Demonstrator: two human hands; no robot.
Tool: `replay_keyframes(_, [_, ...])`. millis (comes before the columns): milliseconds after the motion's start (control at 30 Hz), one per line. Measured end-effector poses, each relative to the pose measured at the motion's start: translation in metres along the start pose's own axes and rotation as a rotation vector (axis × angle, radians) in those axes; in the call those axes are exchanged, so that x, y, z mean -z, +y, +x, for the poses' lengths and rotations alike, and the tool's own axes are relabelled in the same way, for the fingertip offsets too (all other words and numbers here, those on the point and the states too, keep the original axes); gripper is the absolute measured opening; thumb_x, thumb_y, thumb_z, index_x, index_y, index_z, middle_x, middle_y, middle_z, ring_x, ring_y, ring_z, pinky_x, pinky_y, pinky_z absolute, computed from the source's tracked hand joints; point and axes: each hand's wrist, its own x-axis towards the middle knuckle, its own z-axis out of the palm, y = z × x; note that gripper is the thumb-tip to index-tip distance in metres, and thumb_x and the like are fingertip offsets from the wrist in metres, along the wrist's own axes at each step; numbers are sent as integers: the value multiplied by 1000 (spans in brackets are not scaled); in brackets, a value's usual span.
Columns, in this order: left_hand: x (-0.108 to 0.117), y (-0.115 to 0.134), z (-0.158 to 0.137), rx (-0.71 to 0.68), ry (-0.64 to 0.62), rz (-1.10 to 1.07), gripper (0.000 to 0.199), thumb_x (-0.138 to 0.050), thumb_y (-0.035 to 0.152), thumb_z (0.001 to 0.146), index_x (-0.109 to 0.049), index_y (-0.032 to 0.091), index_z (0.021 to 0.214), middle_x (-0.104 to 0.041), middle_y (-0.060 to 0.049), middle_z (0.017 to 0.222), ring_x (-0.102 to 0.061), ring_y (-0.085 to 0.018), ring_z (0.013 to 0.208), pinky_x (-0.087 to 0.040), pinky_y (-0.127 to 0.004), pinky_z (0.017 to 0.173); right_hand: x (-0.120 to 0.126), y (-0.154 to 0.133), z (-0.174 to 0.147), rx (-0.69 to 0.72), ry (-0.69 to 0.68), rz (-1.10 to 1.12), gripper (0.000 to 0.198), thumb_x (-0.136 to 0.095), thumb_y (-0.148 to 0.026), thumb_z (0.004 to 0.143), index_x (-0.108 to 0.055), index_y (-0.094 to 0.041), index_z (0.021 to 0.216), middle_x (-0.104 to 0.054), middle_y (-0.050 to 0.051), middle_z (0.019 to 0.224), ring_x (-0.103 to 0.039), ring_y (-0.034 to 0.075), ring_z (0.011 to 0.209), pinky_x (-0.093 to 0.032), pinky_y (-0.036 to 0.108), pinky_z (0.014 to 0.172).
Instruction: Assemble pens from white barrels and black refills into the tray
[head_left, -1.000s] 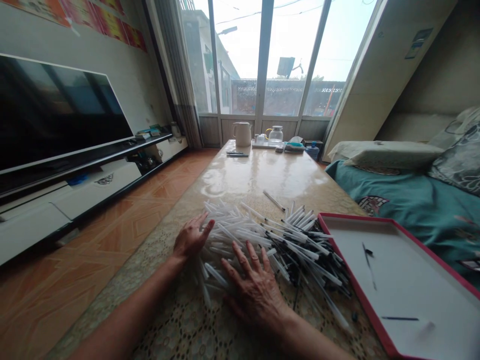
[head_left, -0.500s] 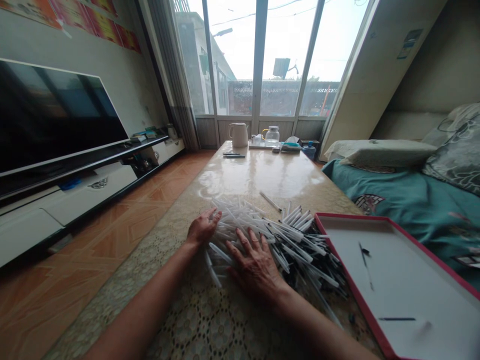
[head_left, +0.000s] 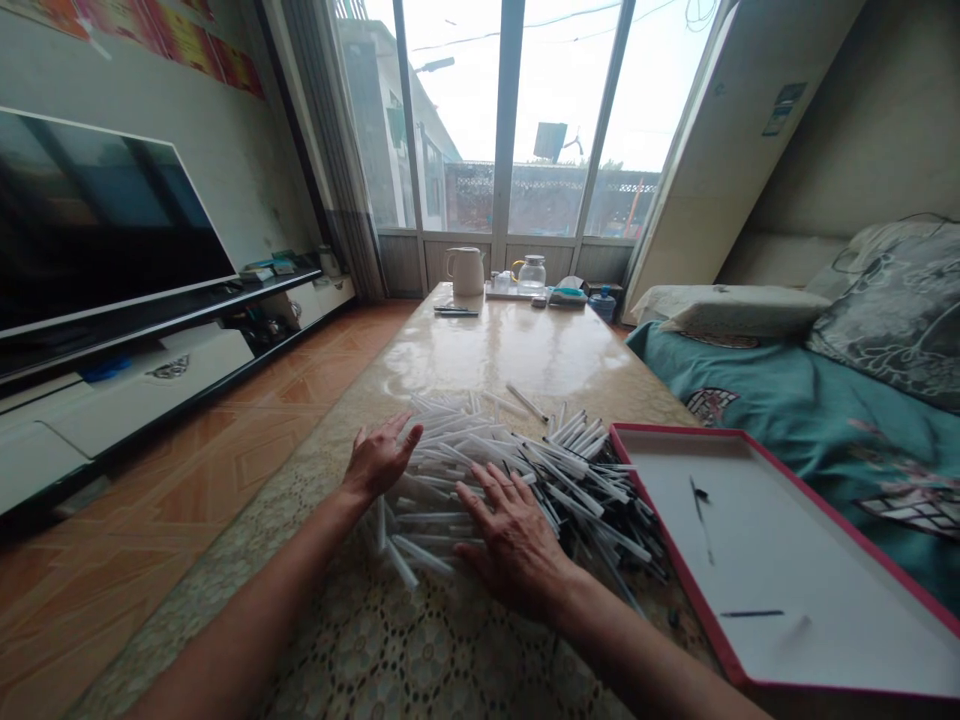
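Note:
A loose heap of white translucent pen barrels lies on the patterned table, between and ahead of my hands. My left hand rests at the heap's left edge, fingers extended and thumb apart. Spread over the right part of the barrels, my right hand has its fingers stretched out and grips nothing. Just right of it are many black pen parts, mixed with more white barrels. One single pen barrel lies at the far side of the heap.
A red-rimmed white box lid at the right holds a few pen parts. At the table's far end stand a beige jug, a glass pitcher and a tissue pack. A teal-covered sofa borders the right.
My left hand has shifted left, away from my right hand, and more barrels show spread between them. The whole view has turned slightly to the right.

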Motion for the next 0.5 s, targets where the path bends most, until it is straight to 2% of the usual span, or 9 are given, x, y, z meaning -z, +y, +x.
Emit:
replay_keyframes(200, [-5,-4,-5,-26,113,-7,66,-24,57,92,-58,12,126,-61,-17,129,-54,-30,123,-30,-50,109,15,-3,-16,-3,117,10,52,-58,-26,87,-46,-18,137,-38,14,148,-34,28,135,-30,46,110])
replay_keyframes(300, [0,-5,-8,-5,188,-31,74,-18,60,92,-57,7,126,-63,-20,126,-56,-30,120,-39,-45,104,29,11,-34,-146,228,-10,40,-52,-20,89,-51,-15,128,-54,14,130,-48,26,120,-38,41,102])
replay_keyframes(367, [6,-4,-13,-10,219,-53,77,-16,61,92,-54,5,128,-61,-21,128,-56,-30,120,-41,-43,103,35,27,-44,-273,271,-81,34,-51,-19,88,-54,-13,121,-60,14,116,-52,27,109,-41,41,94])
replay_keyframes(500, [23,6,-32,-83,214,-91,72,-23,62,91,-52,10,132,-59,-16,132,-52,-26,125,-38,-41,106,36,57,-53,-424,222,-253,24,-54,-26,86,-59,-13,106,-62,14,100,-53,30,99,-42,41,84])
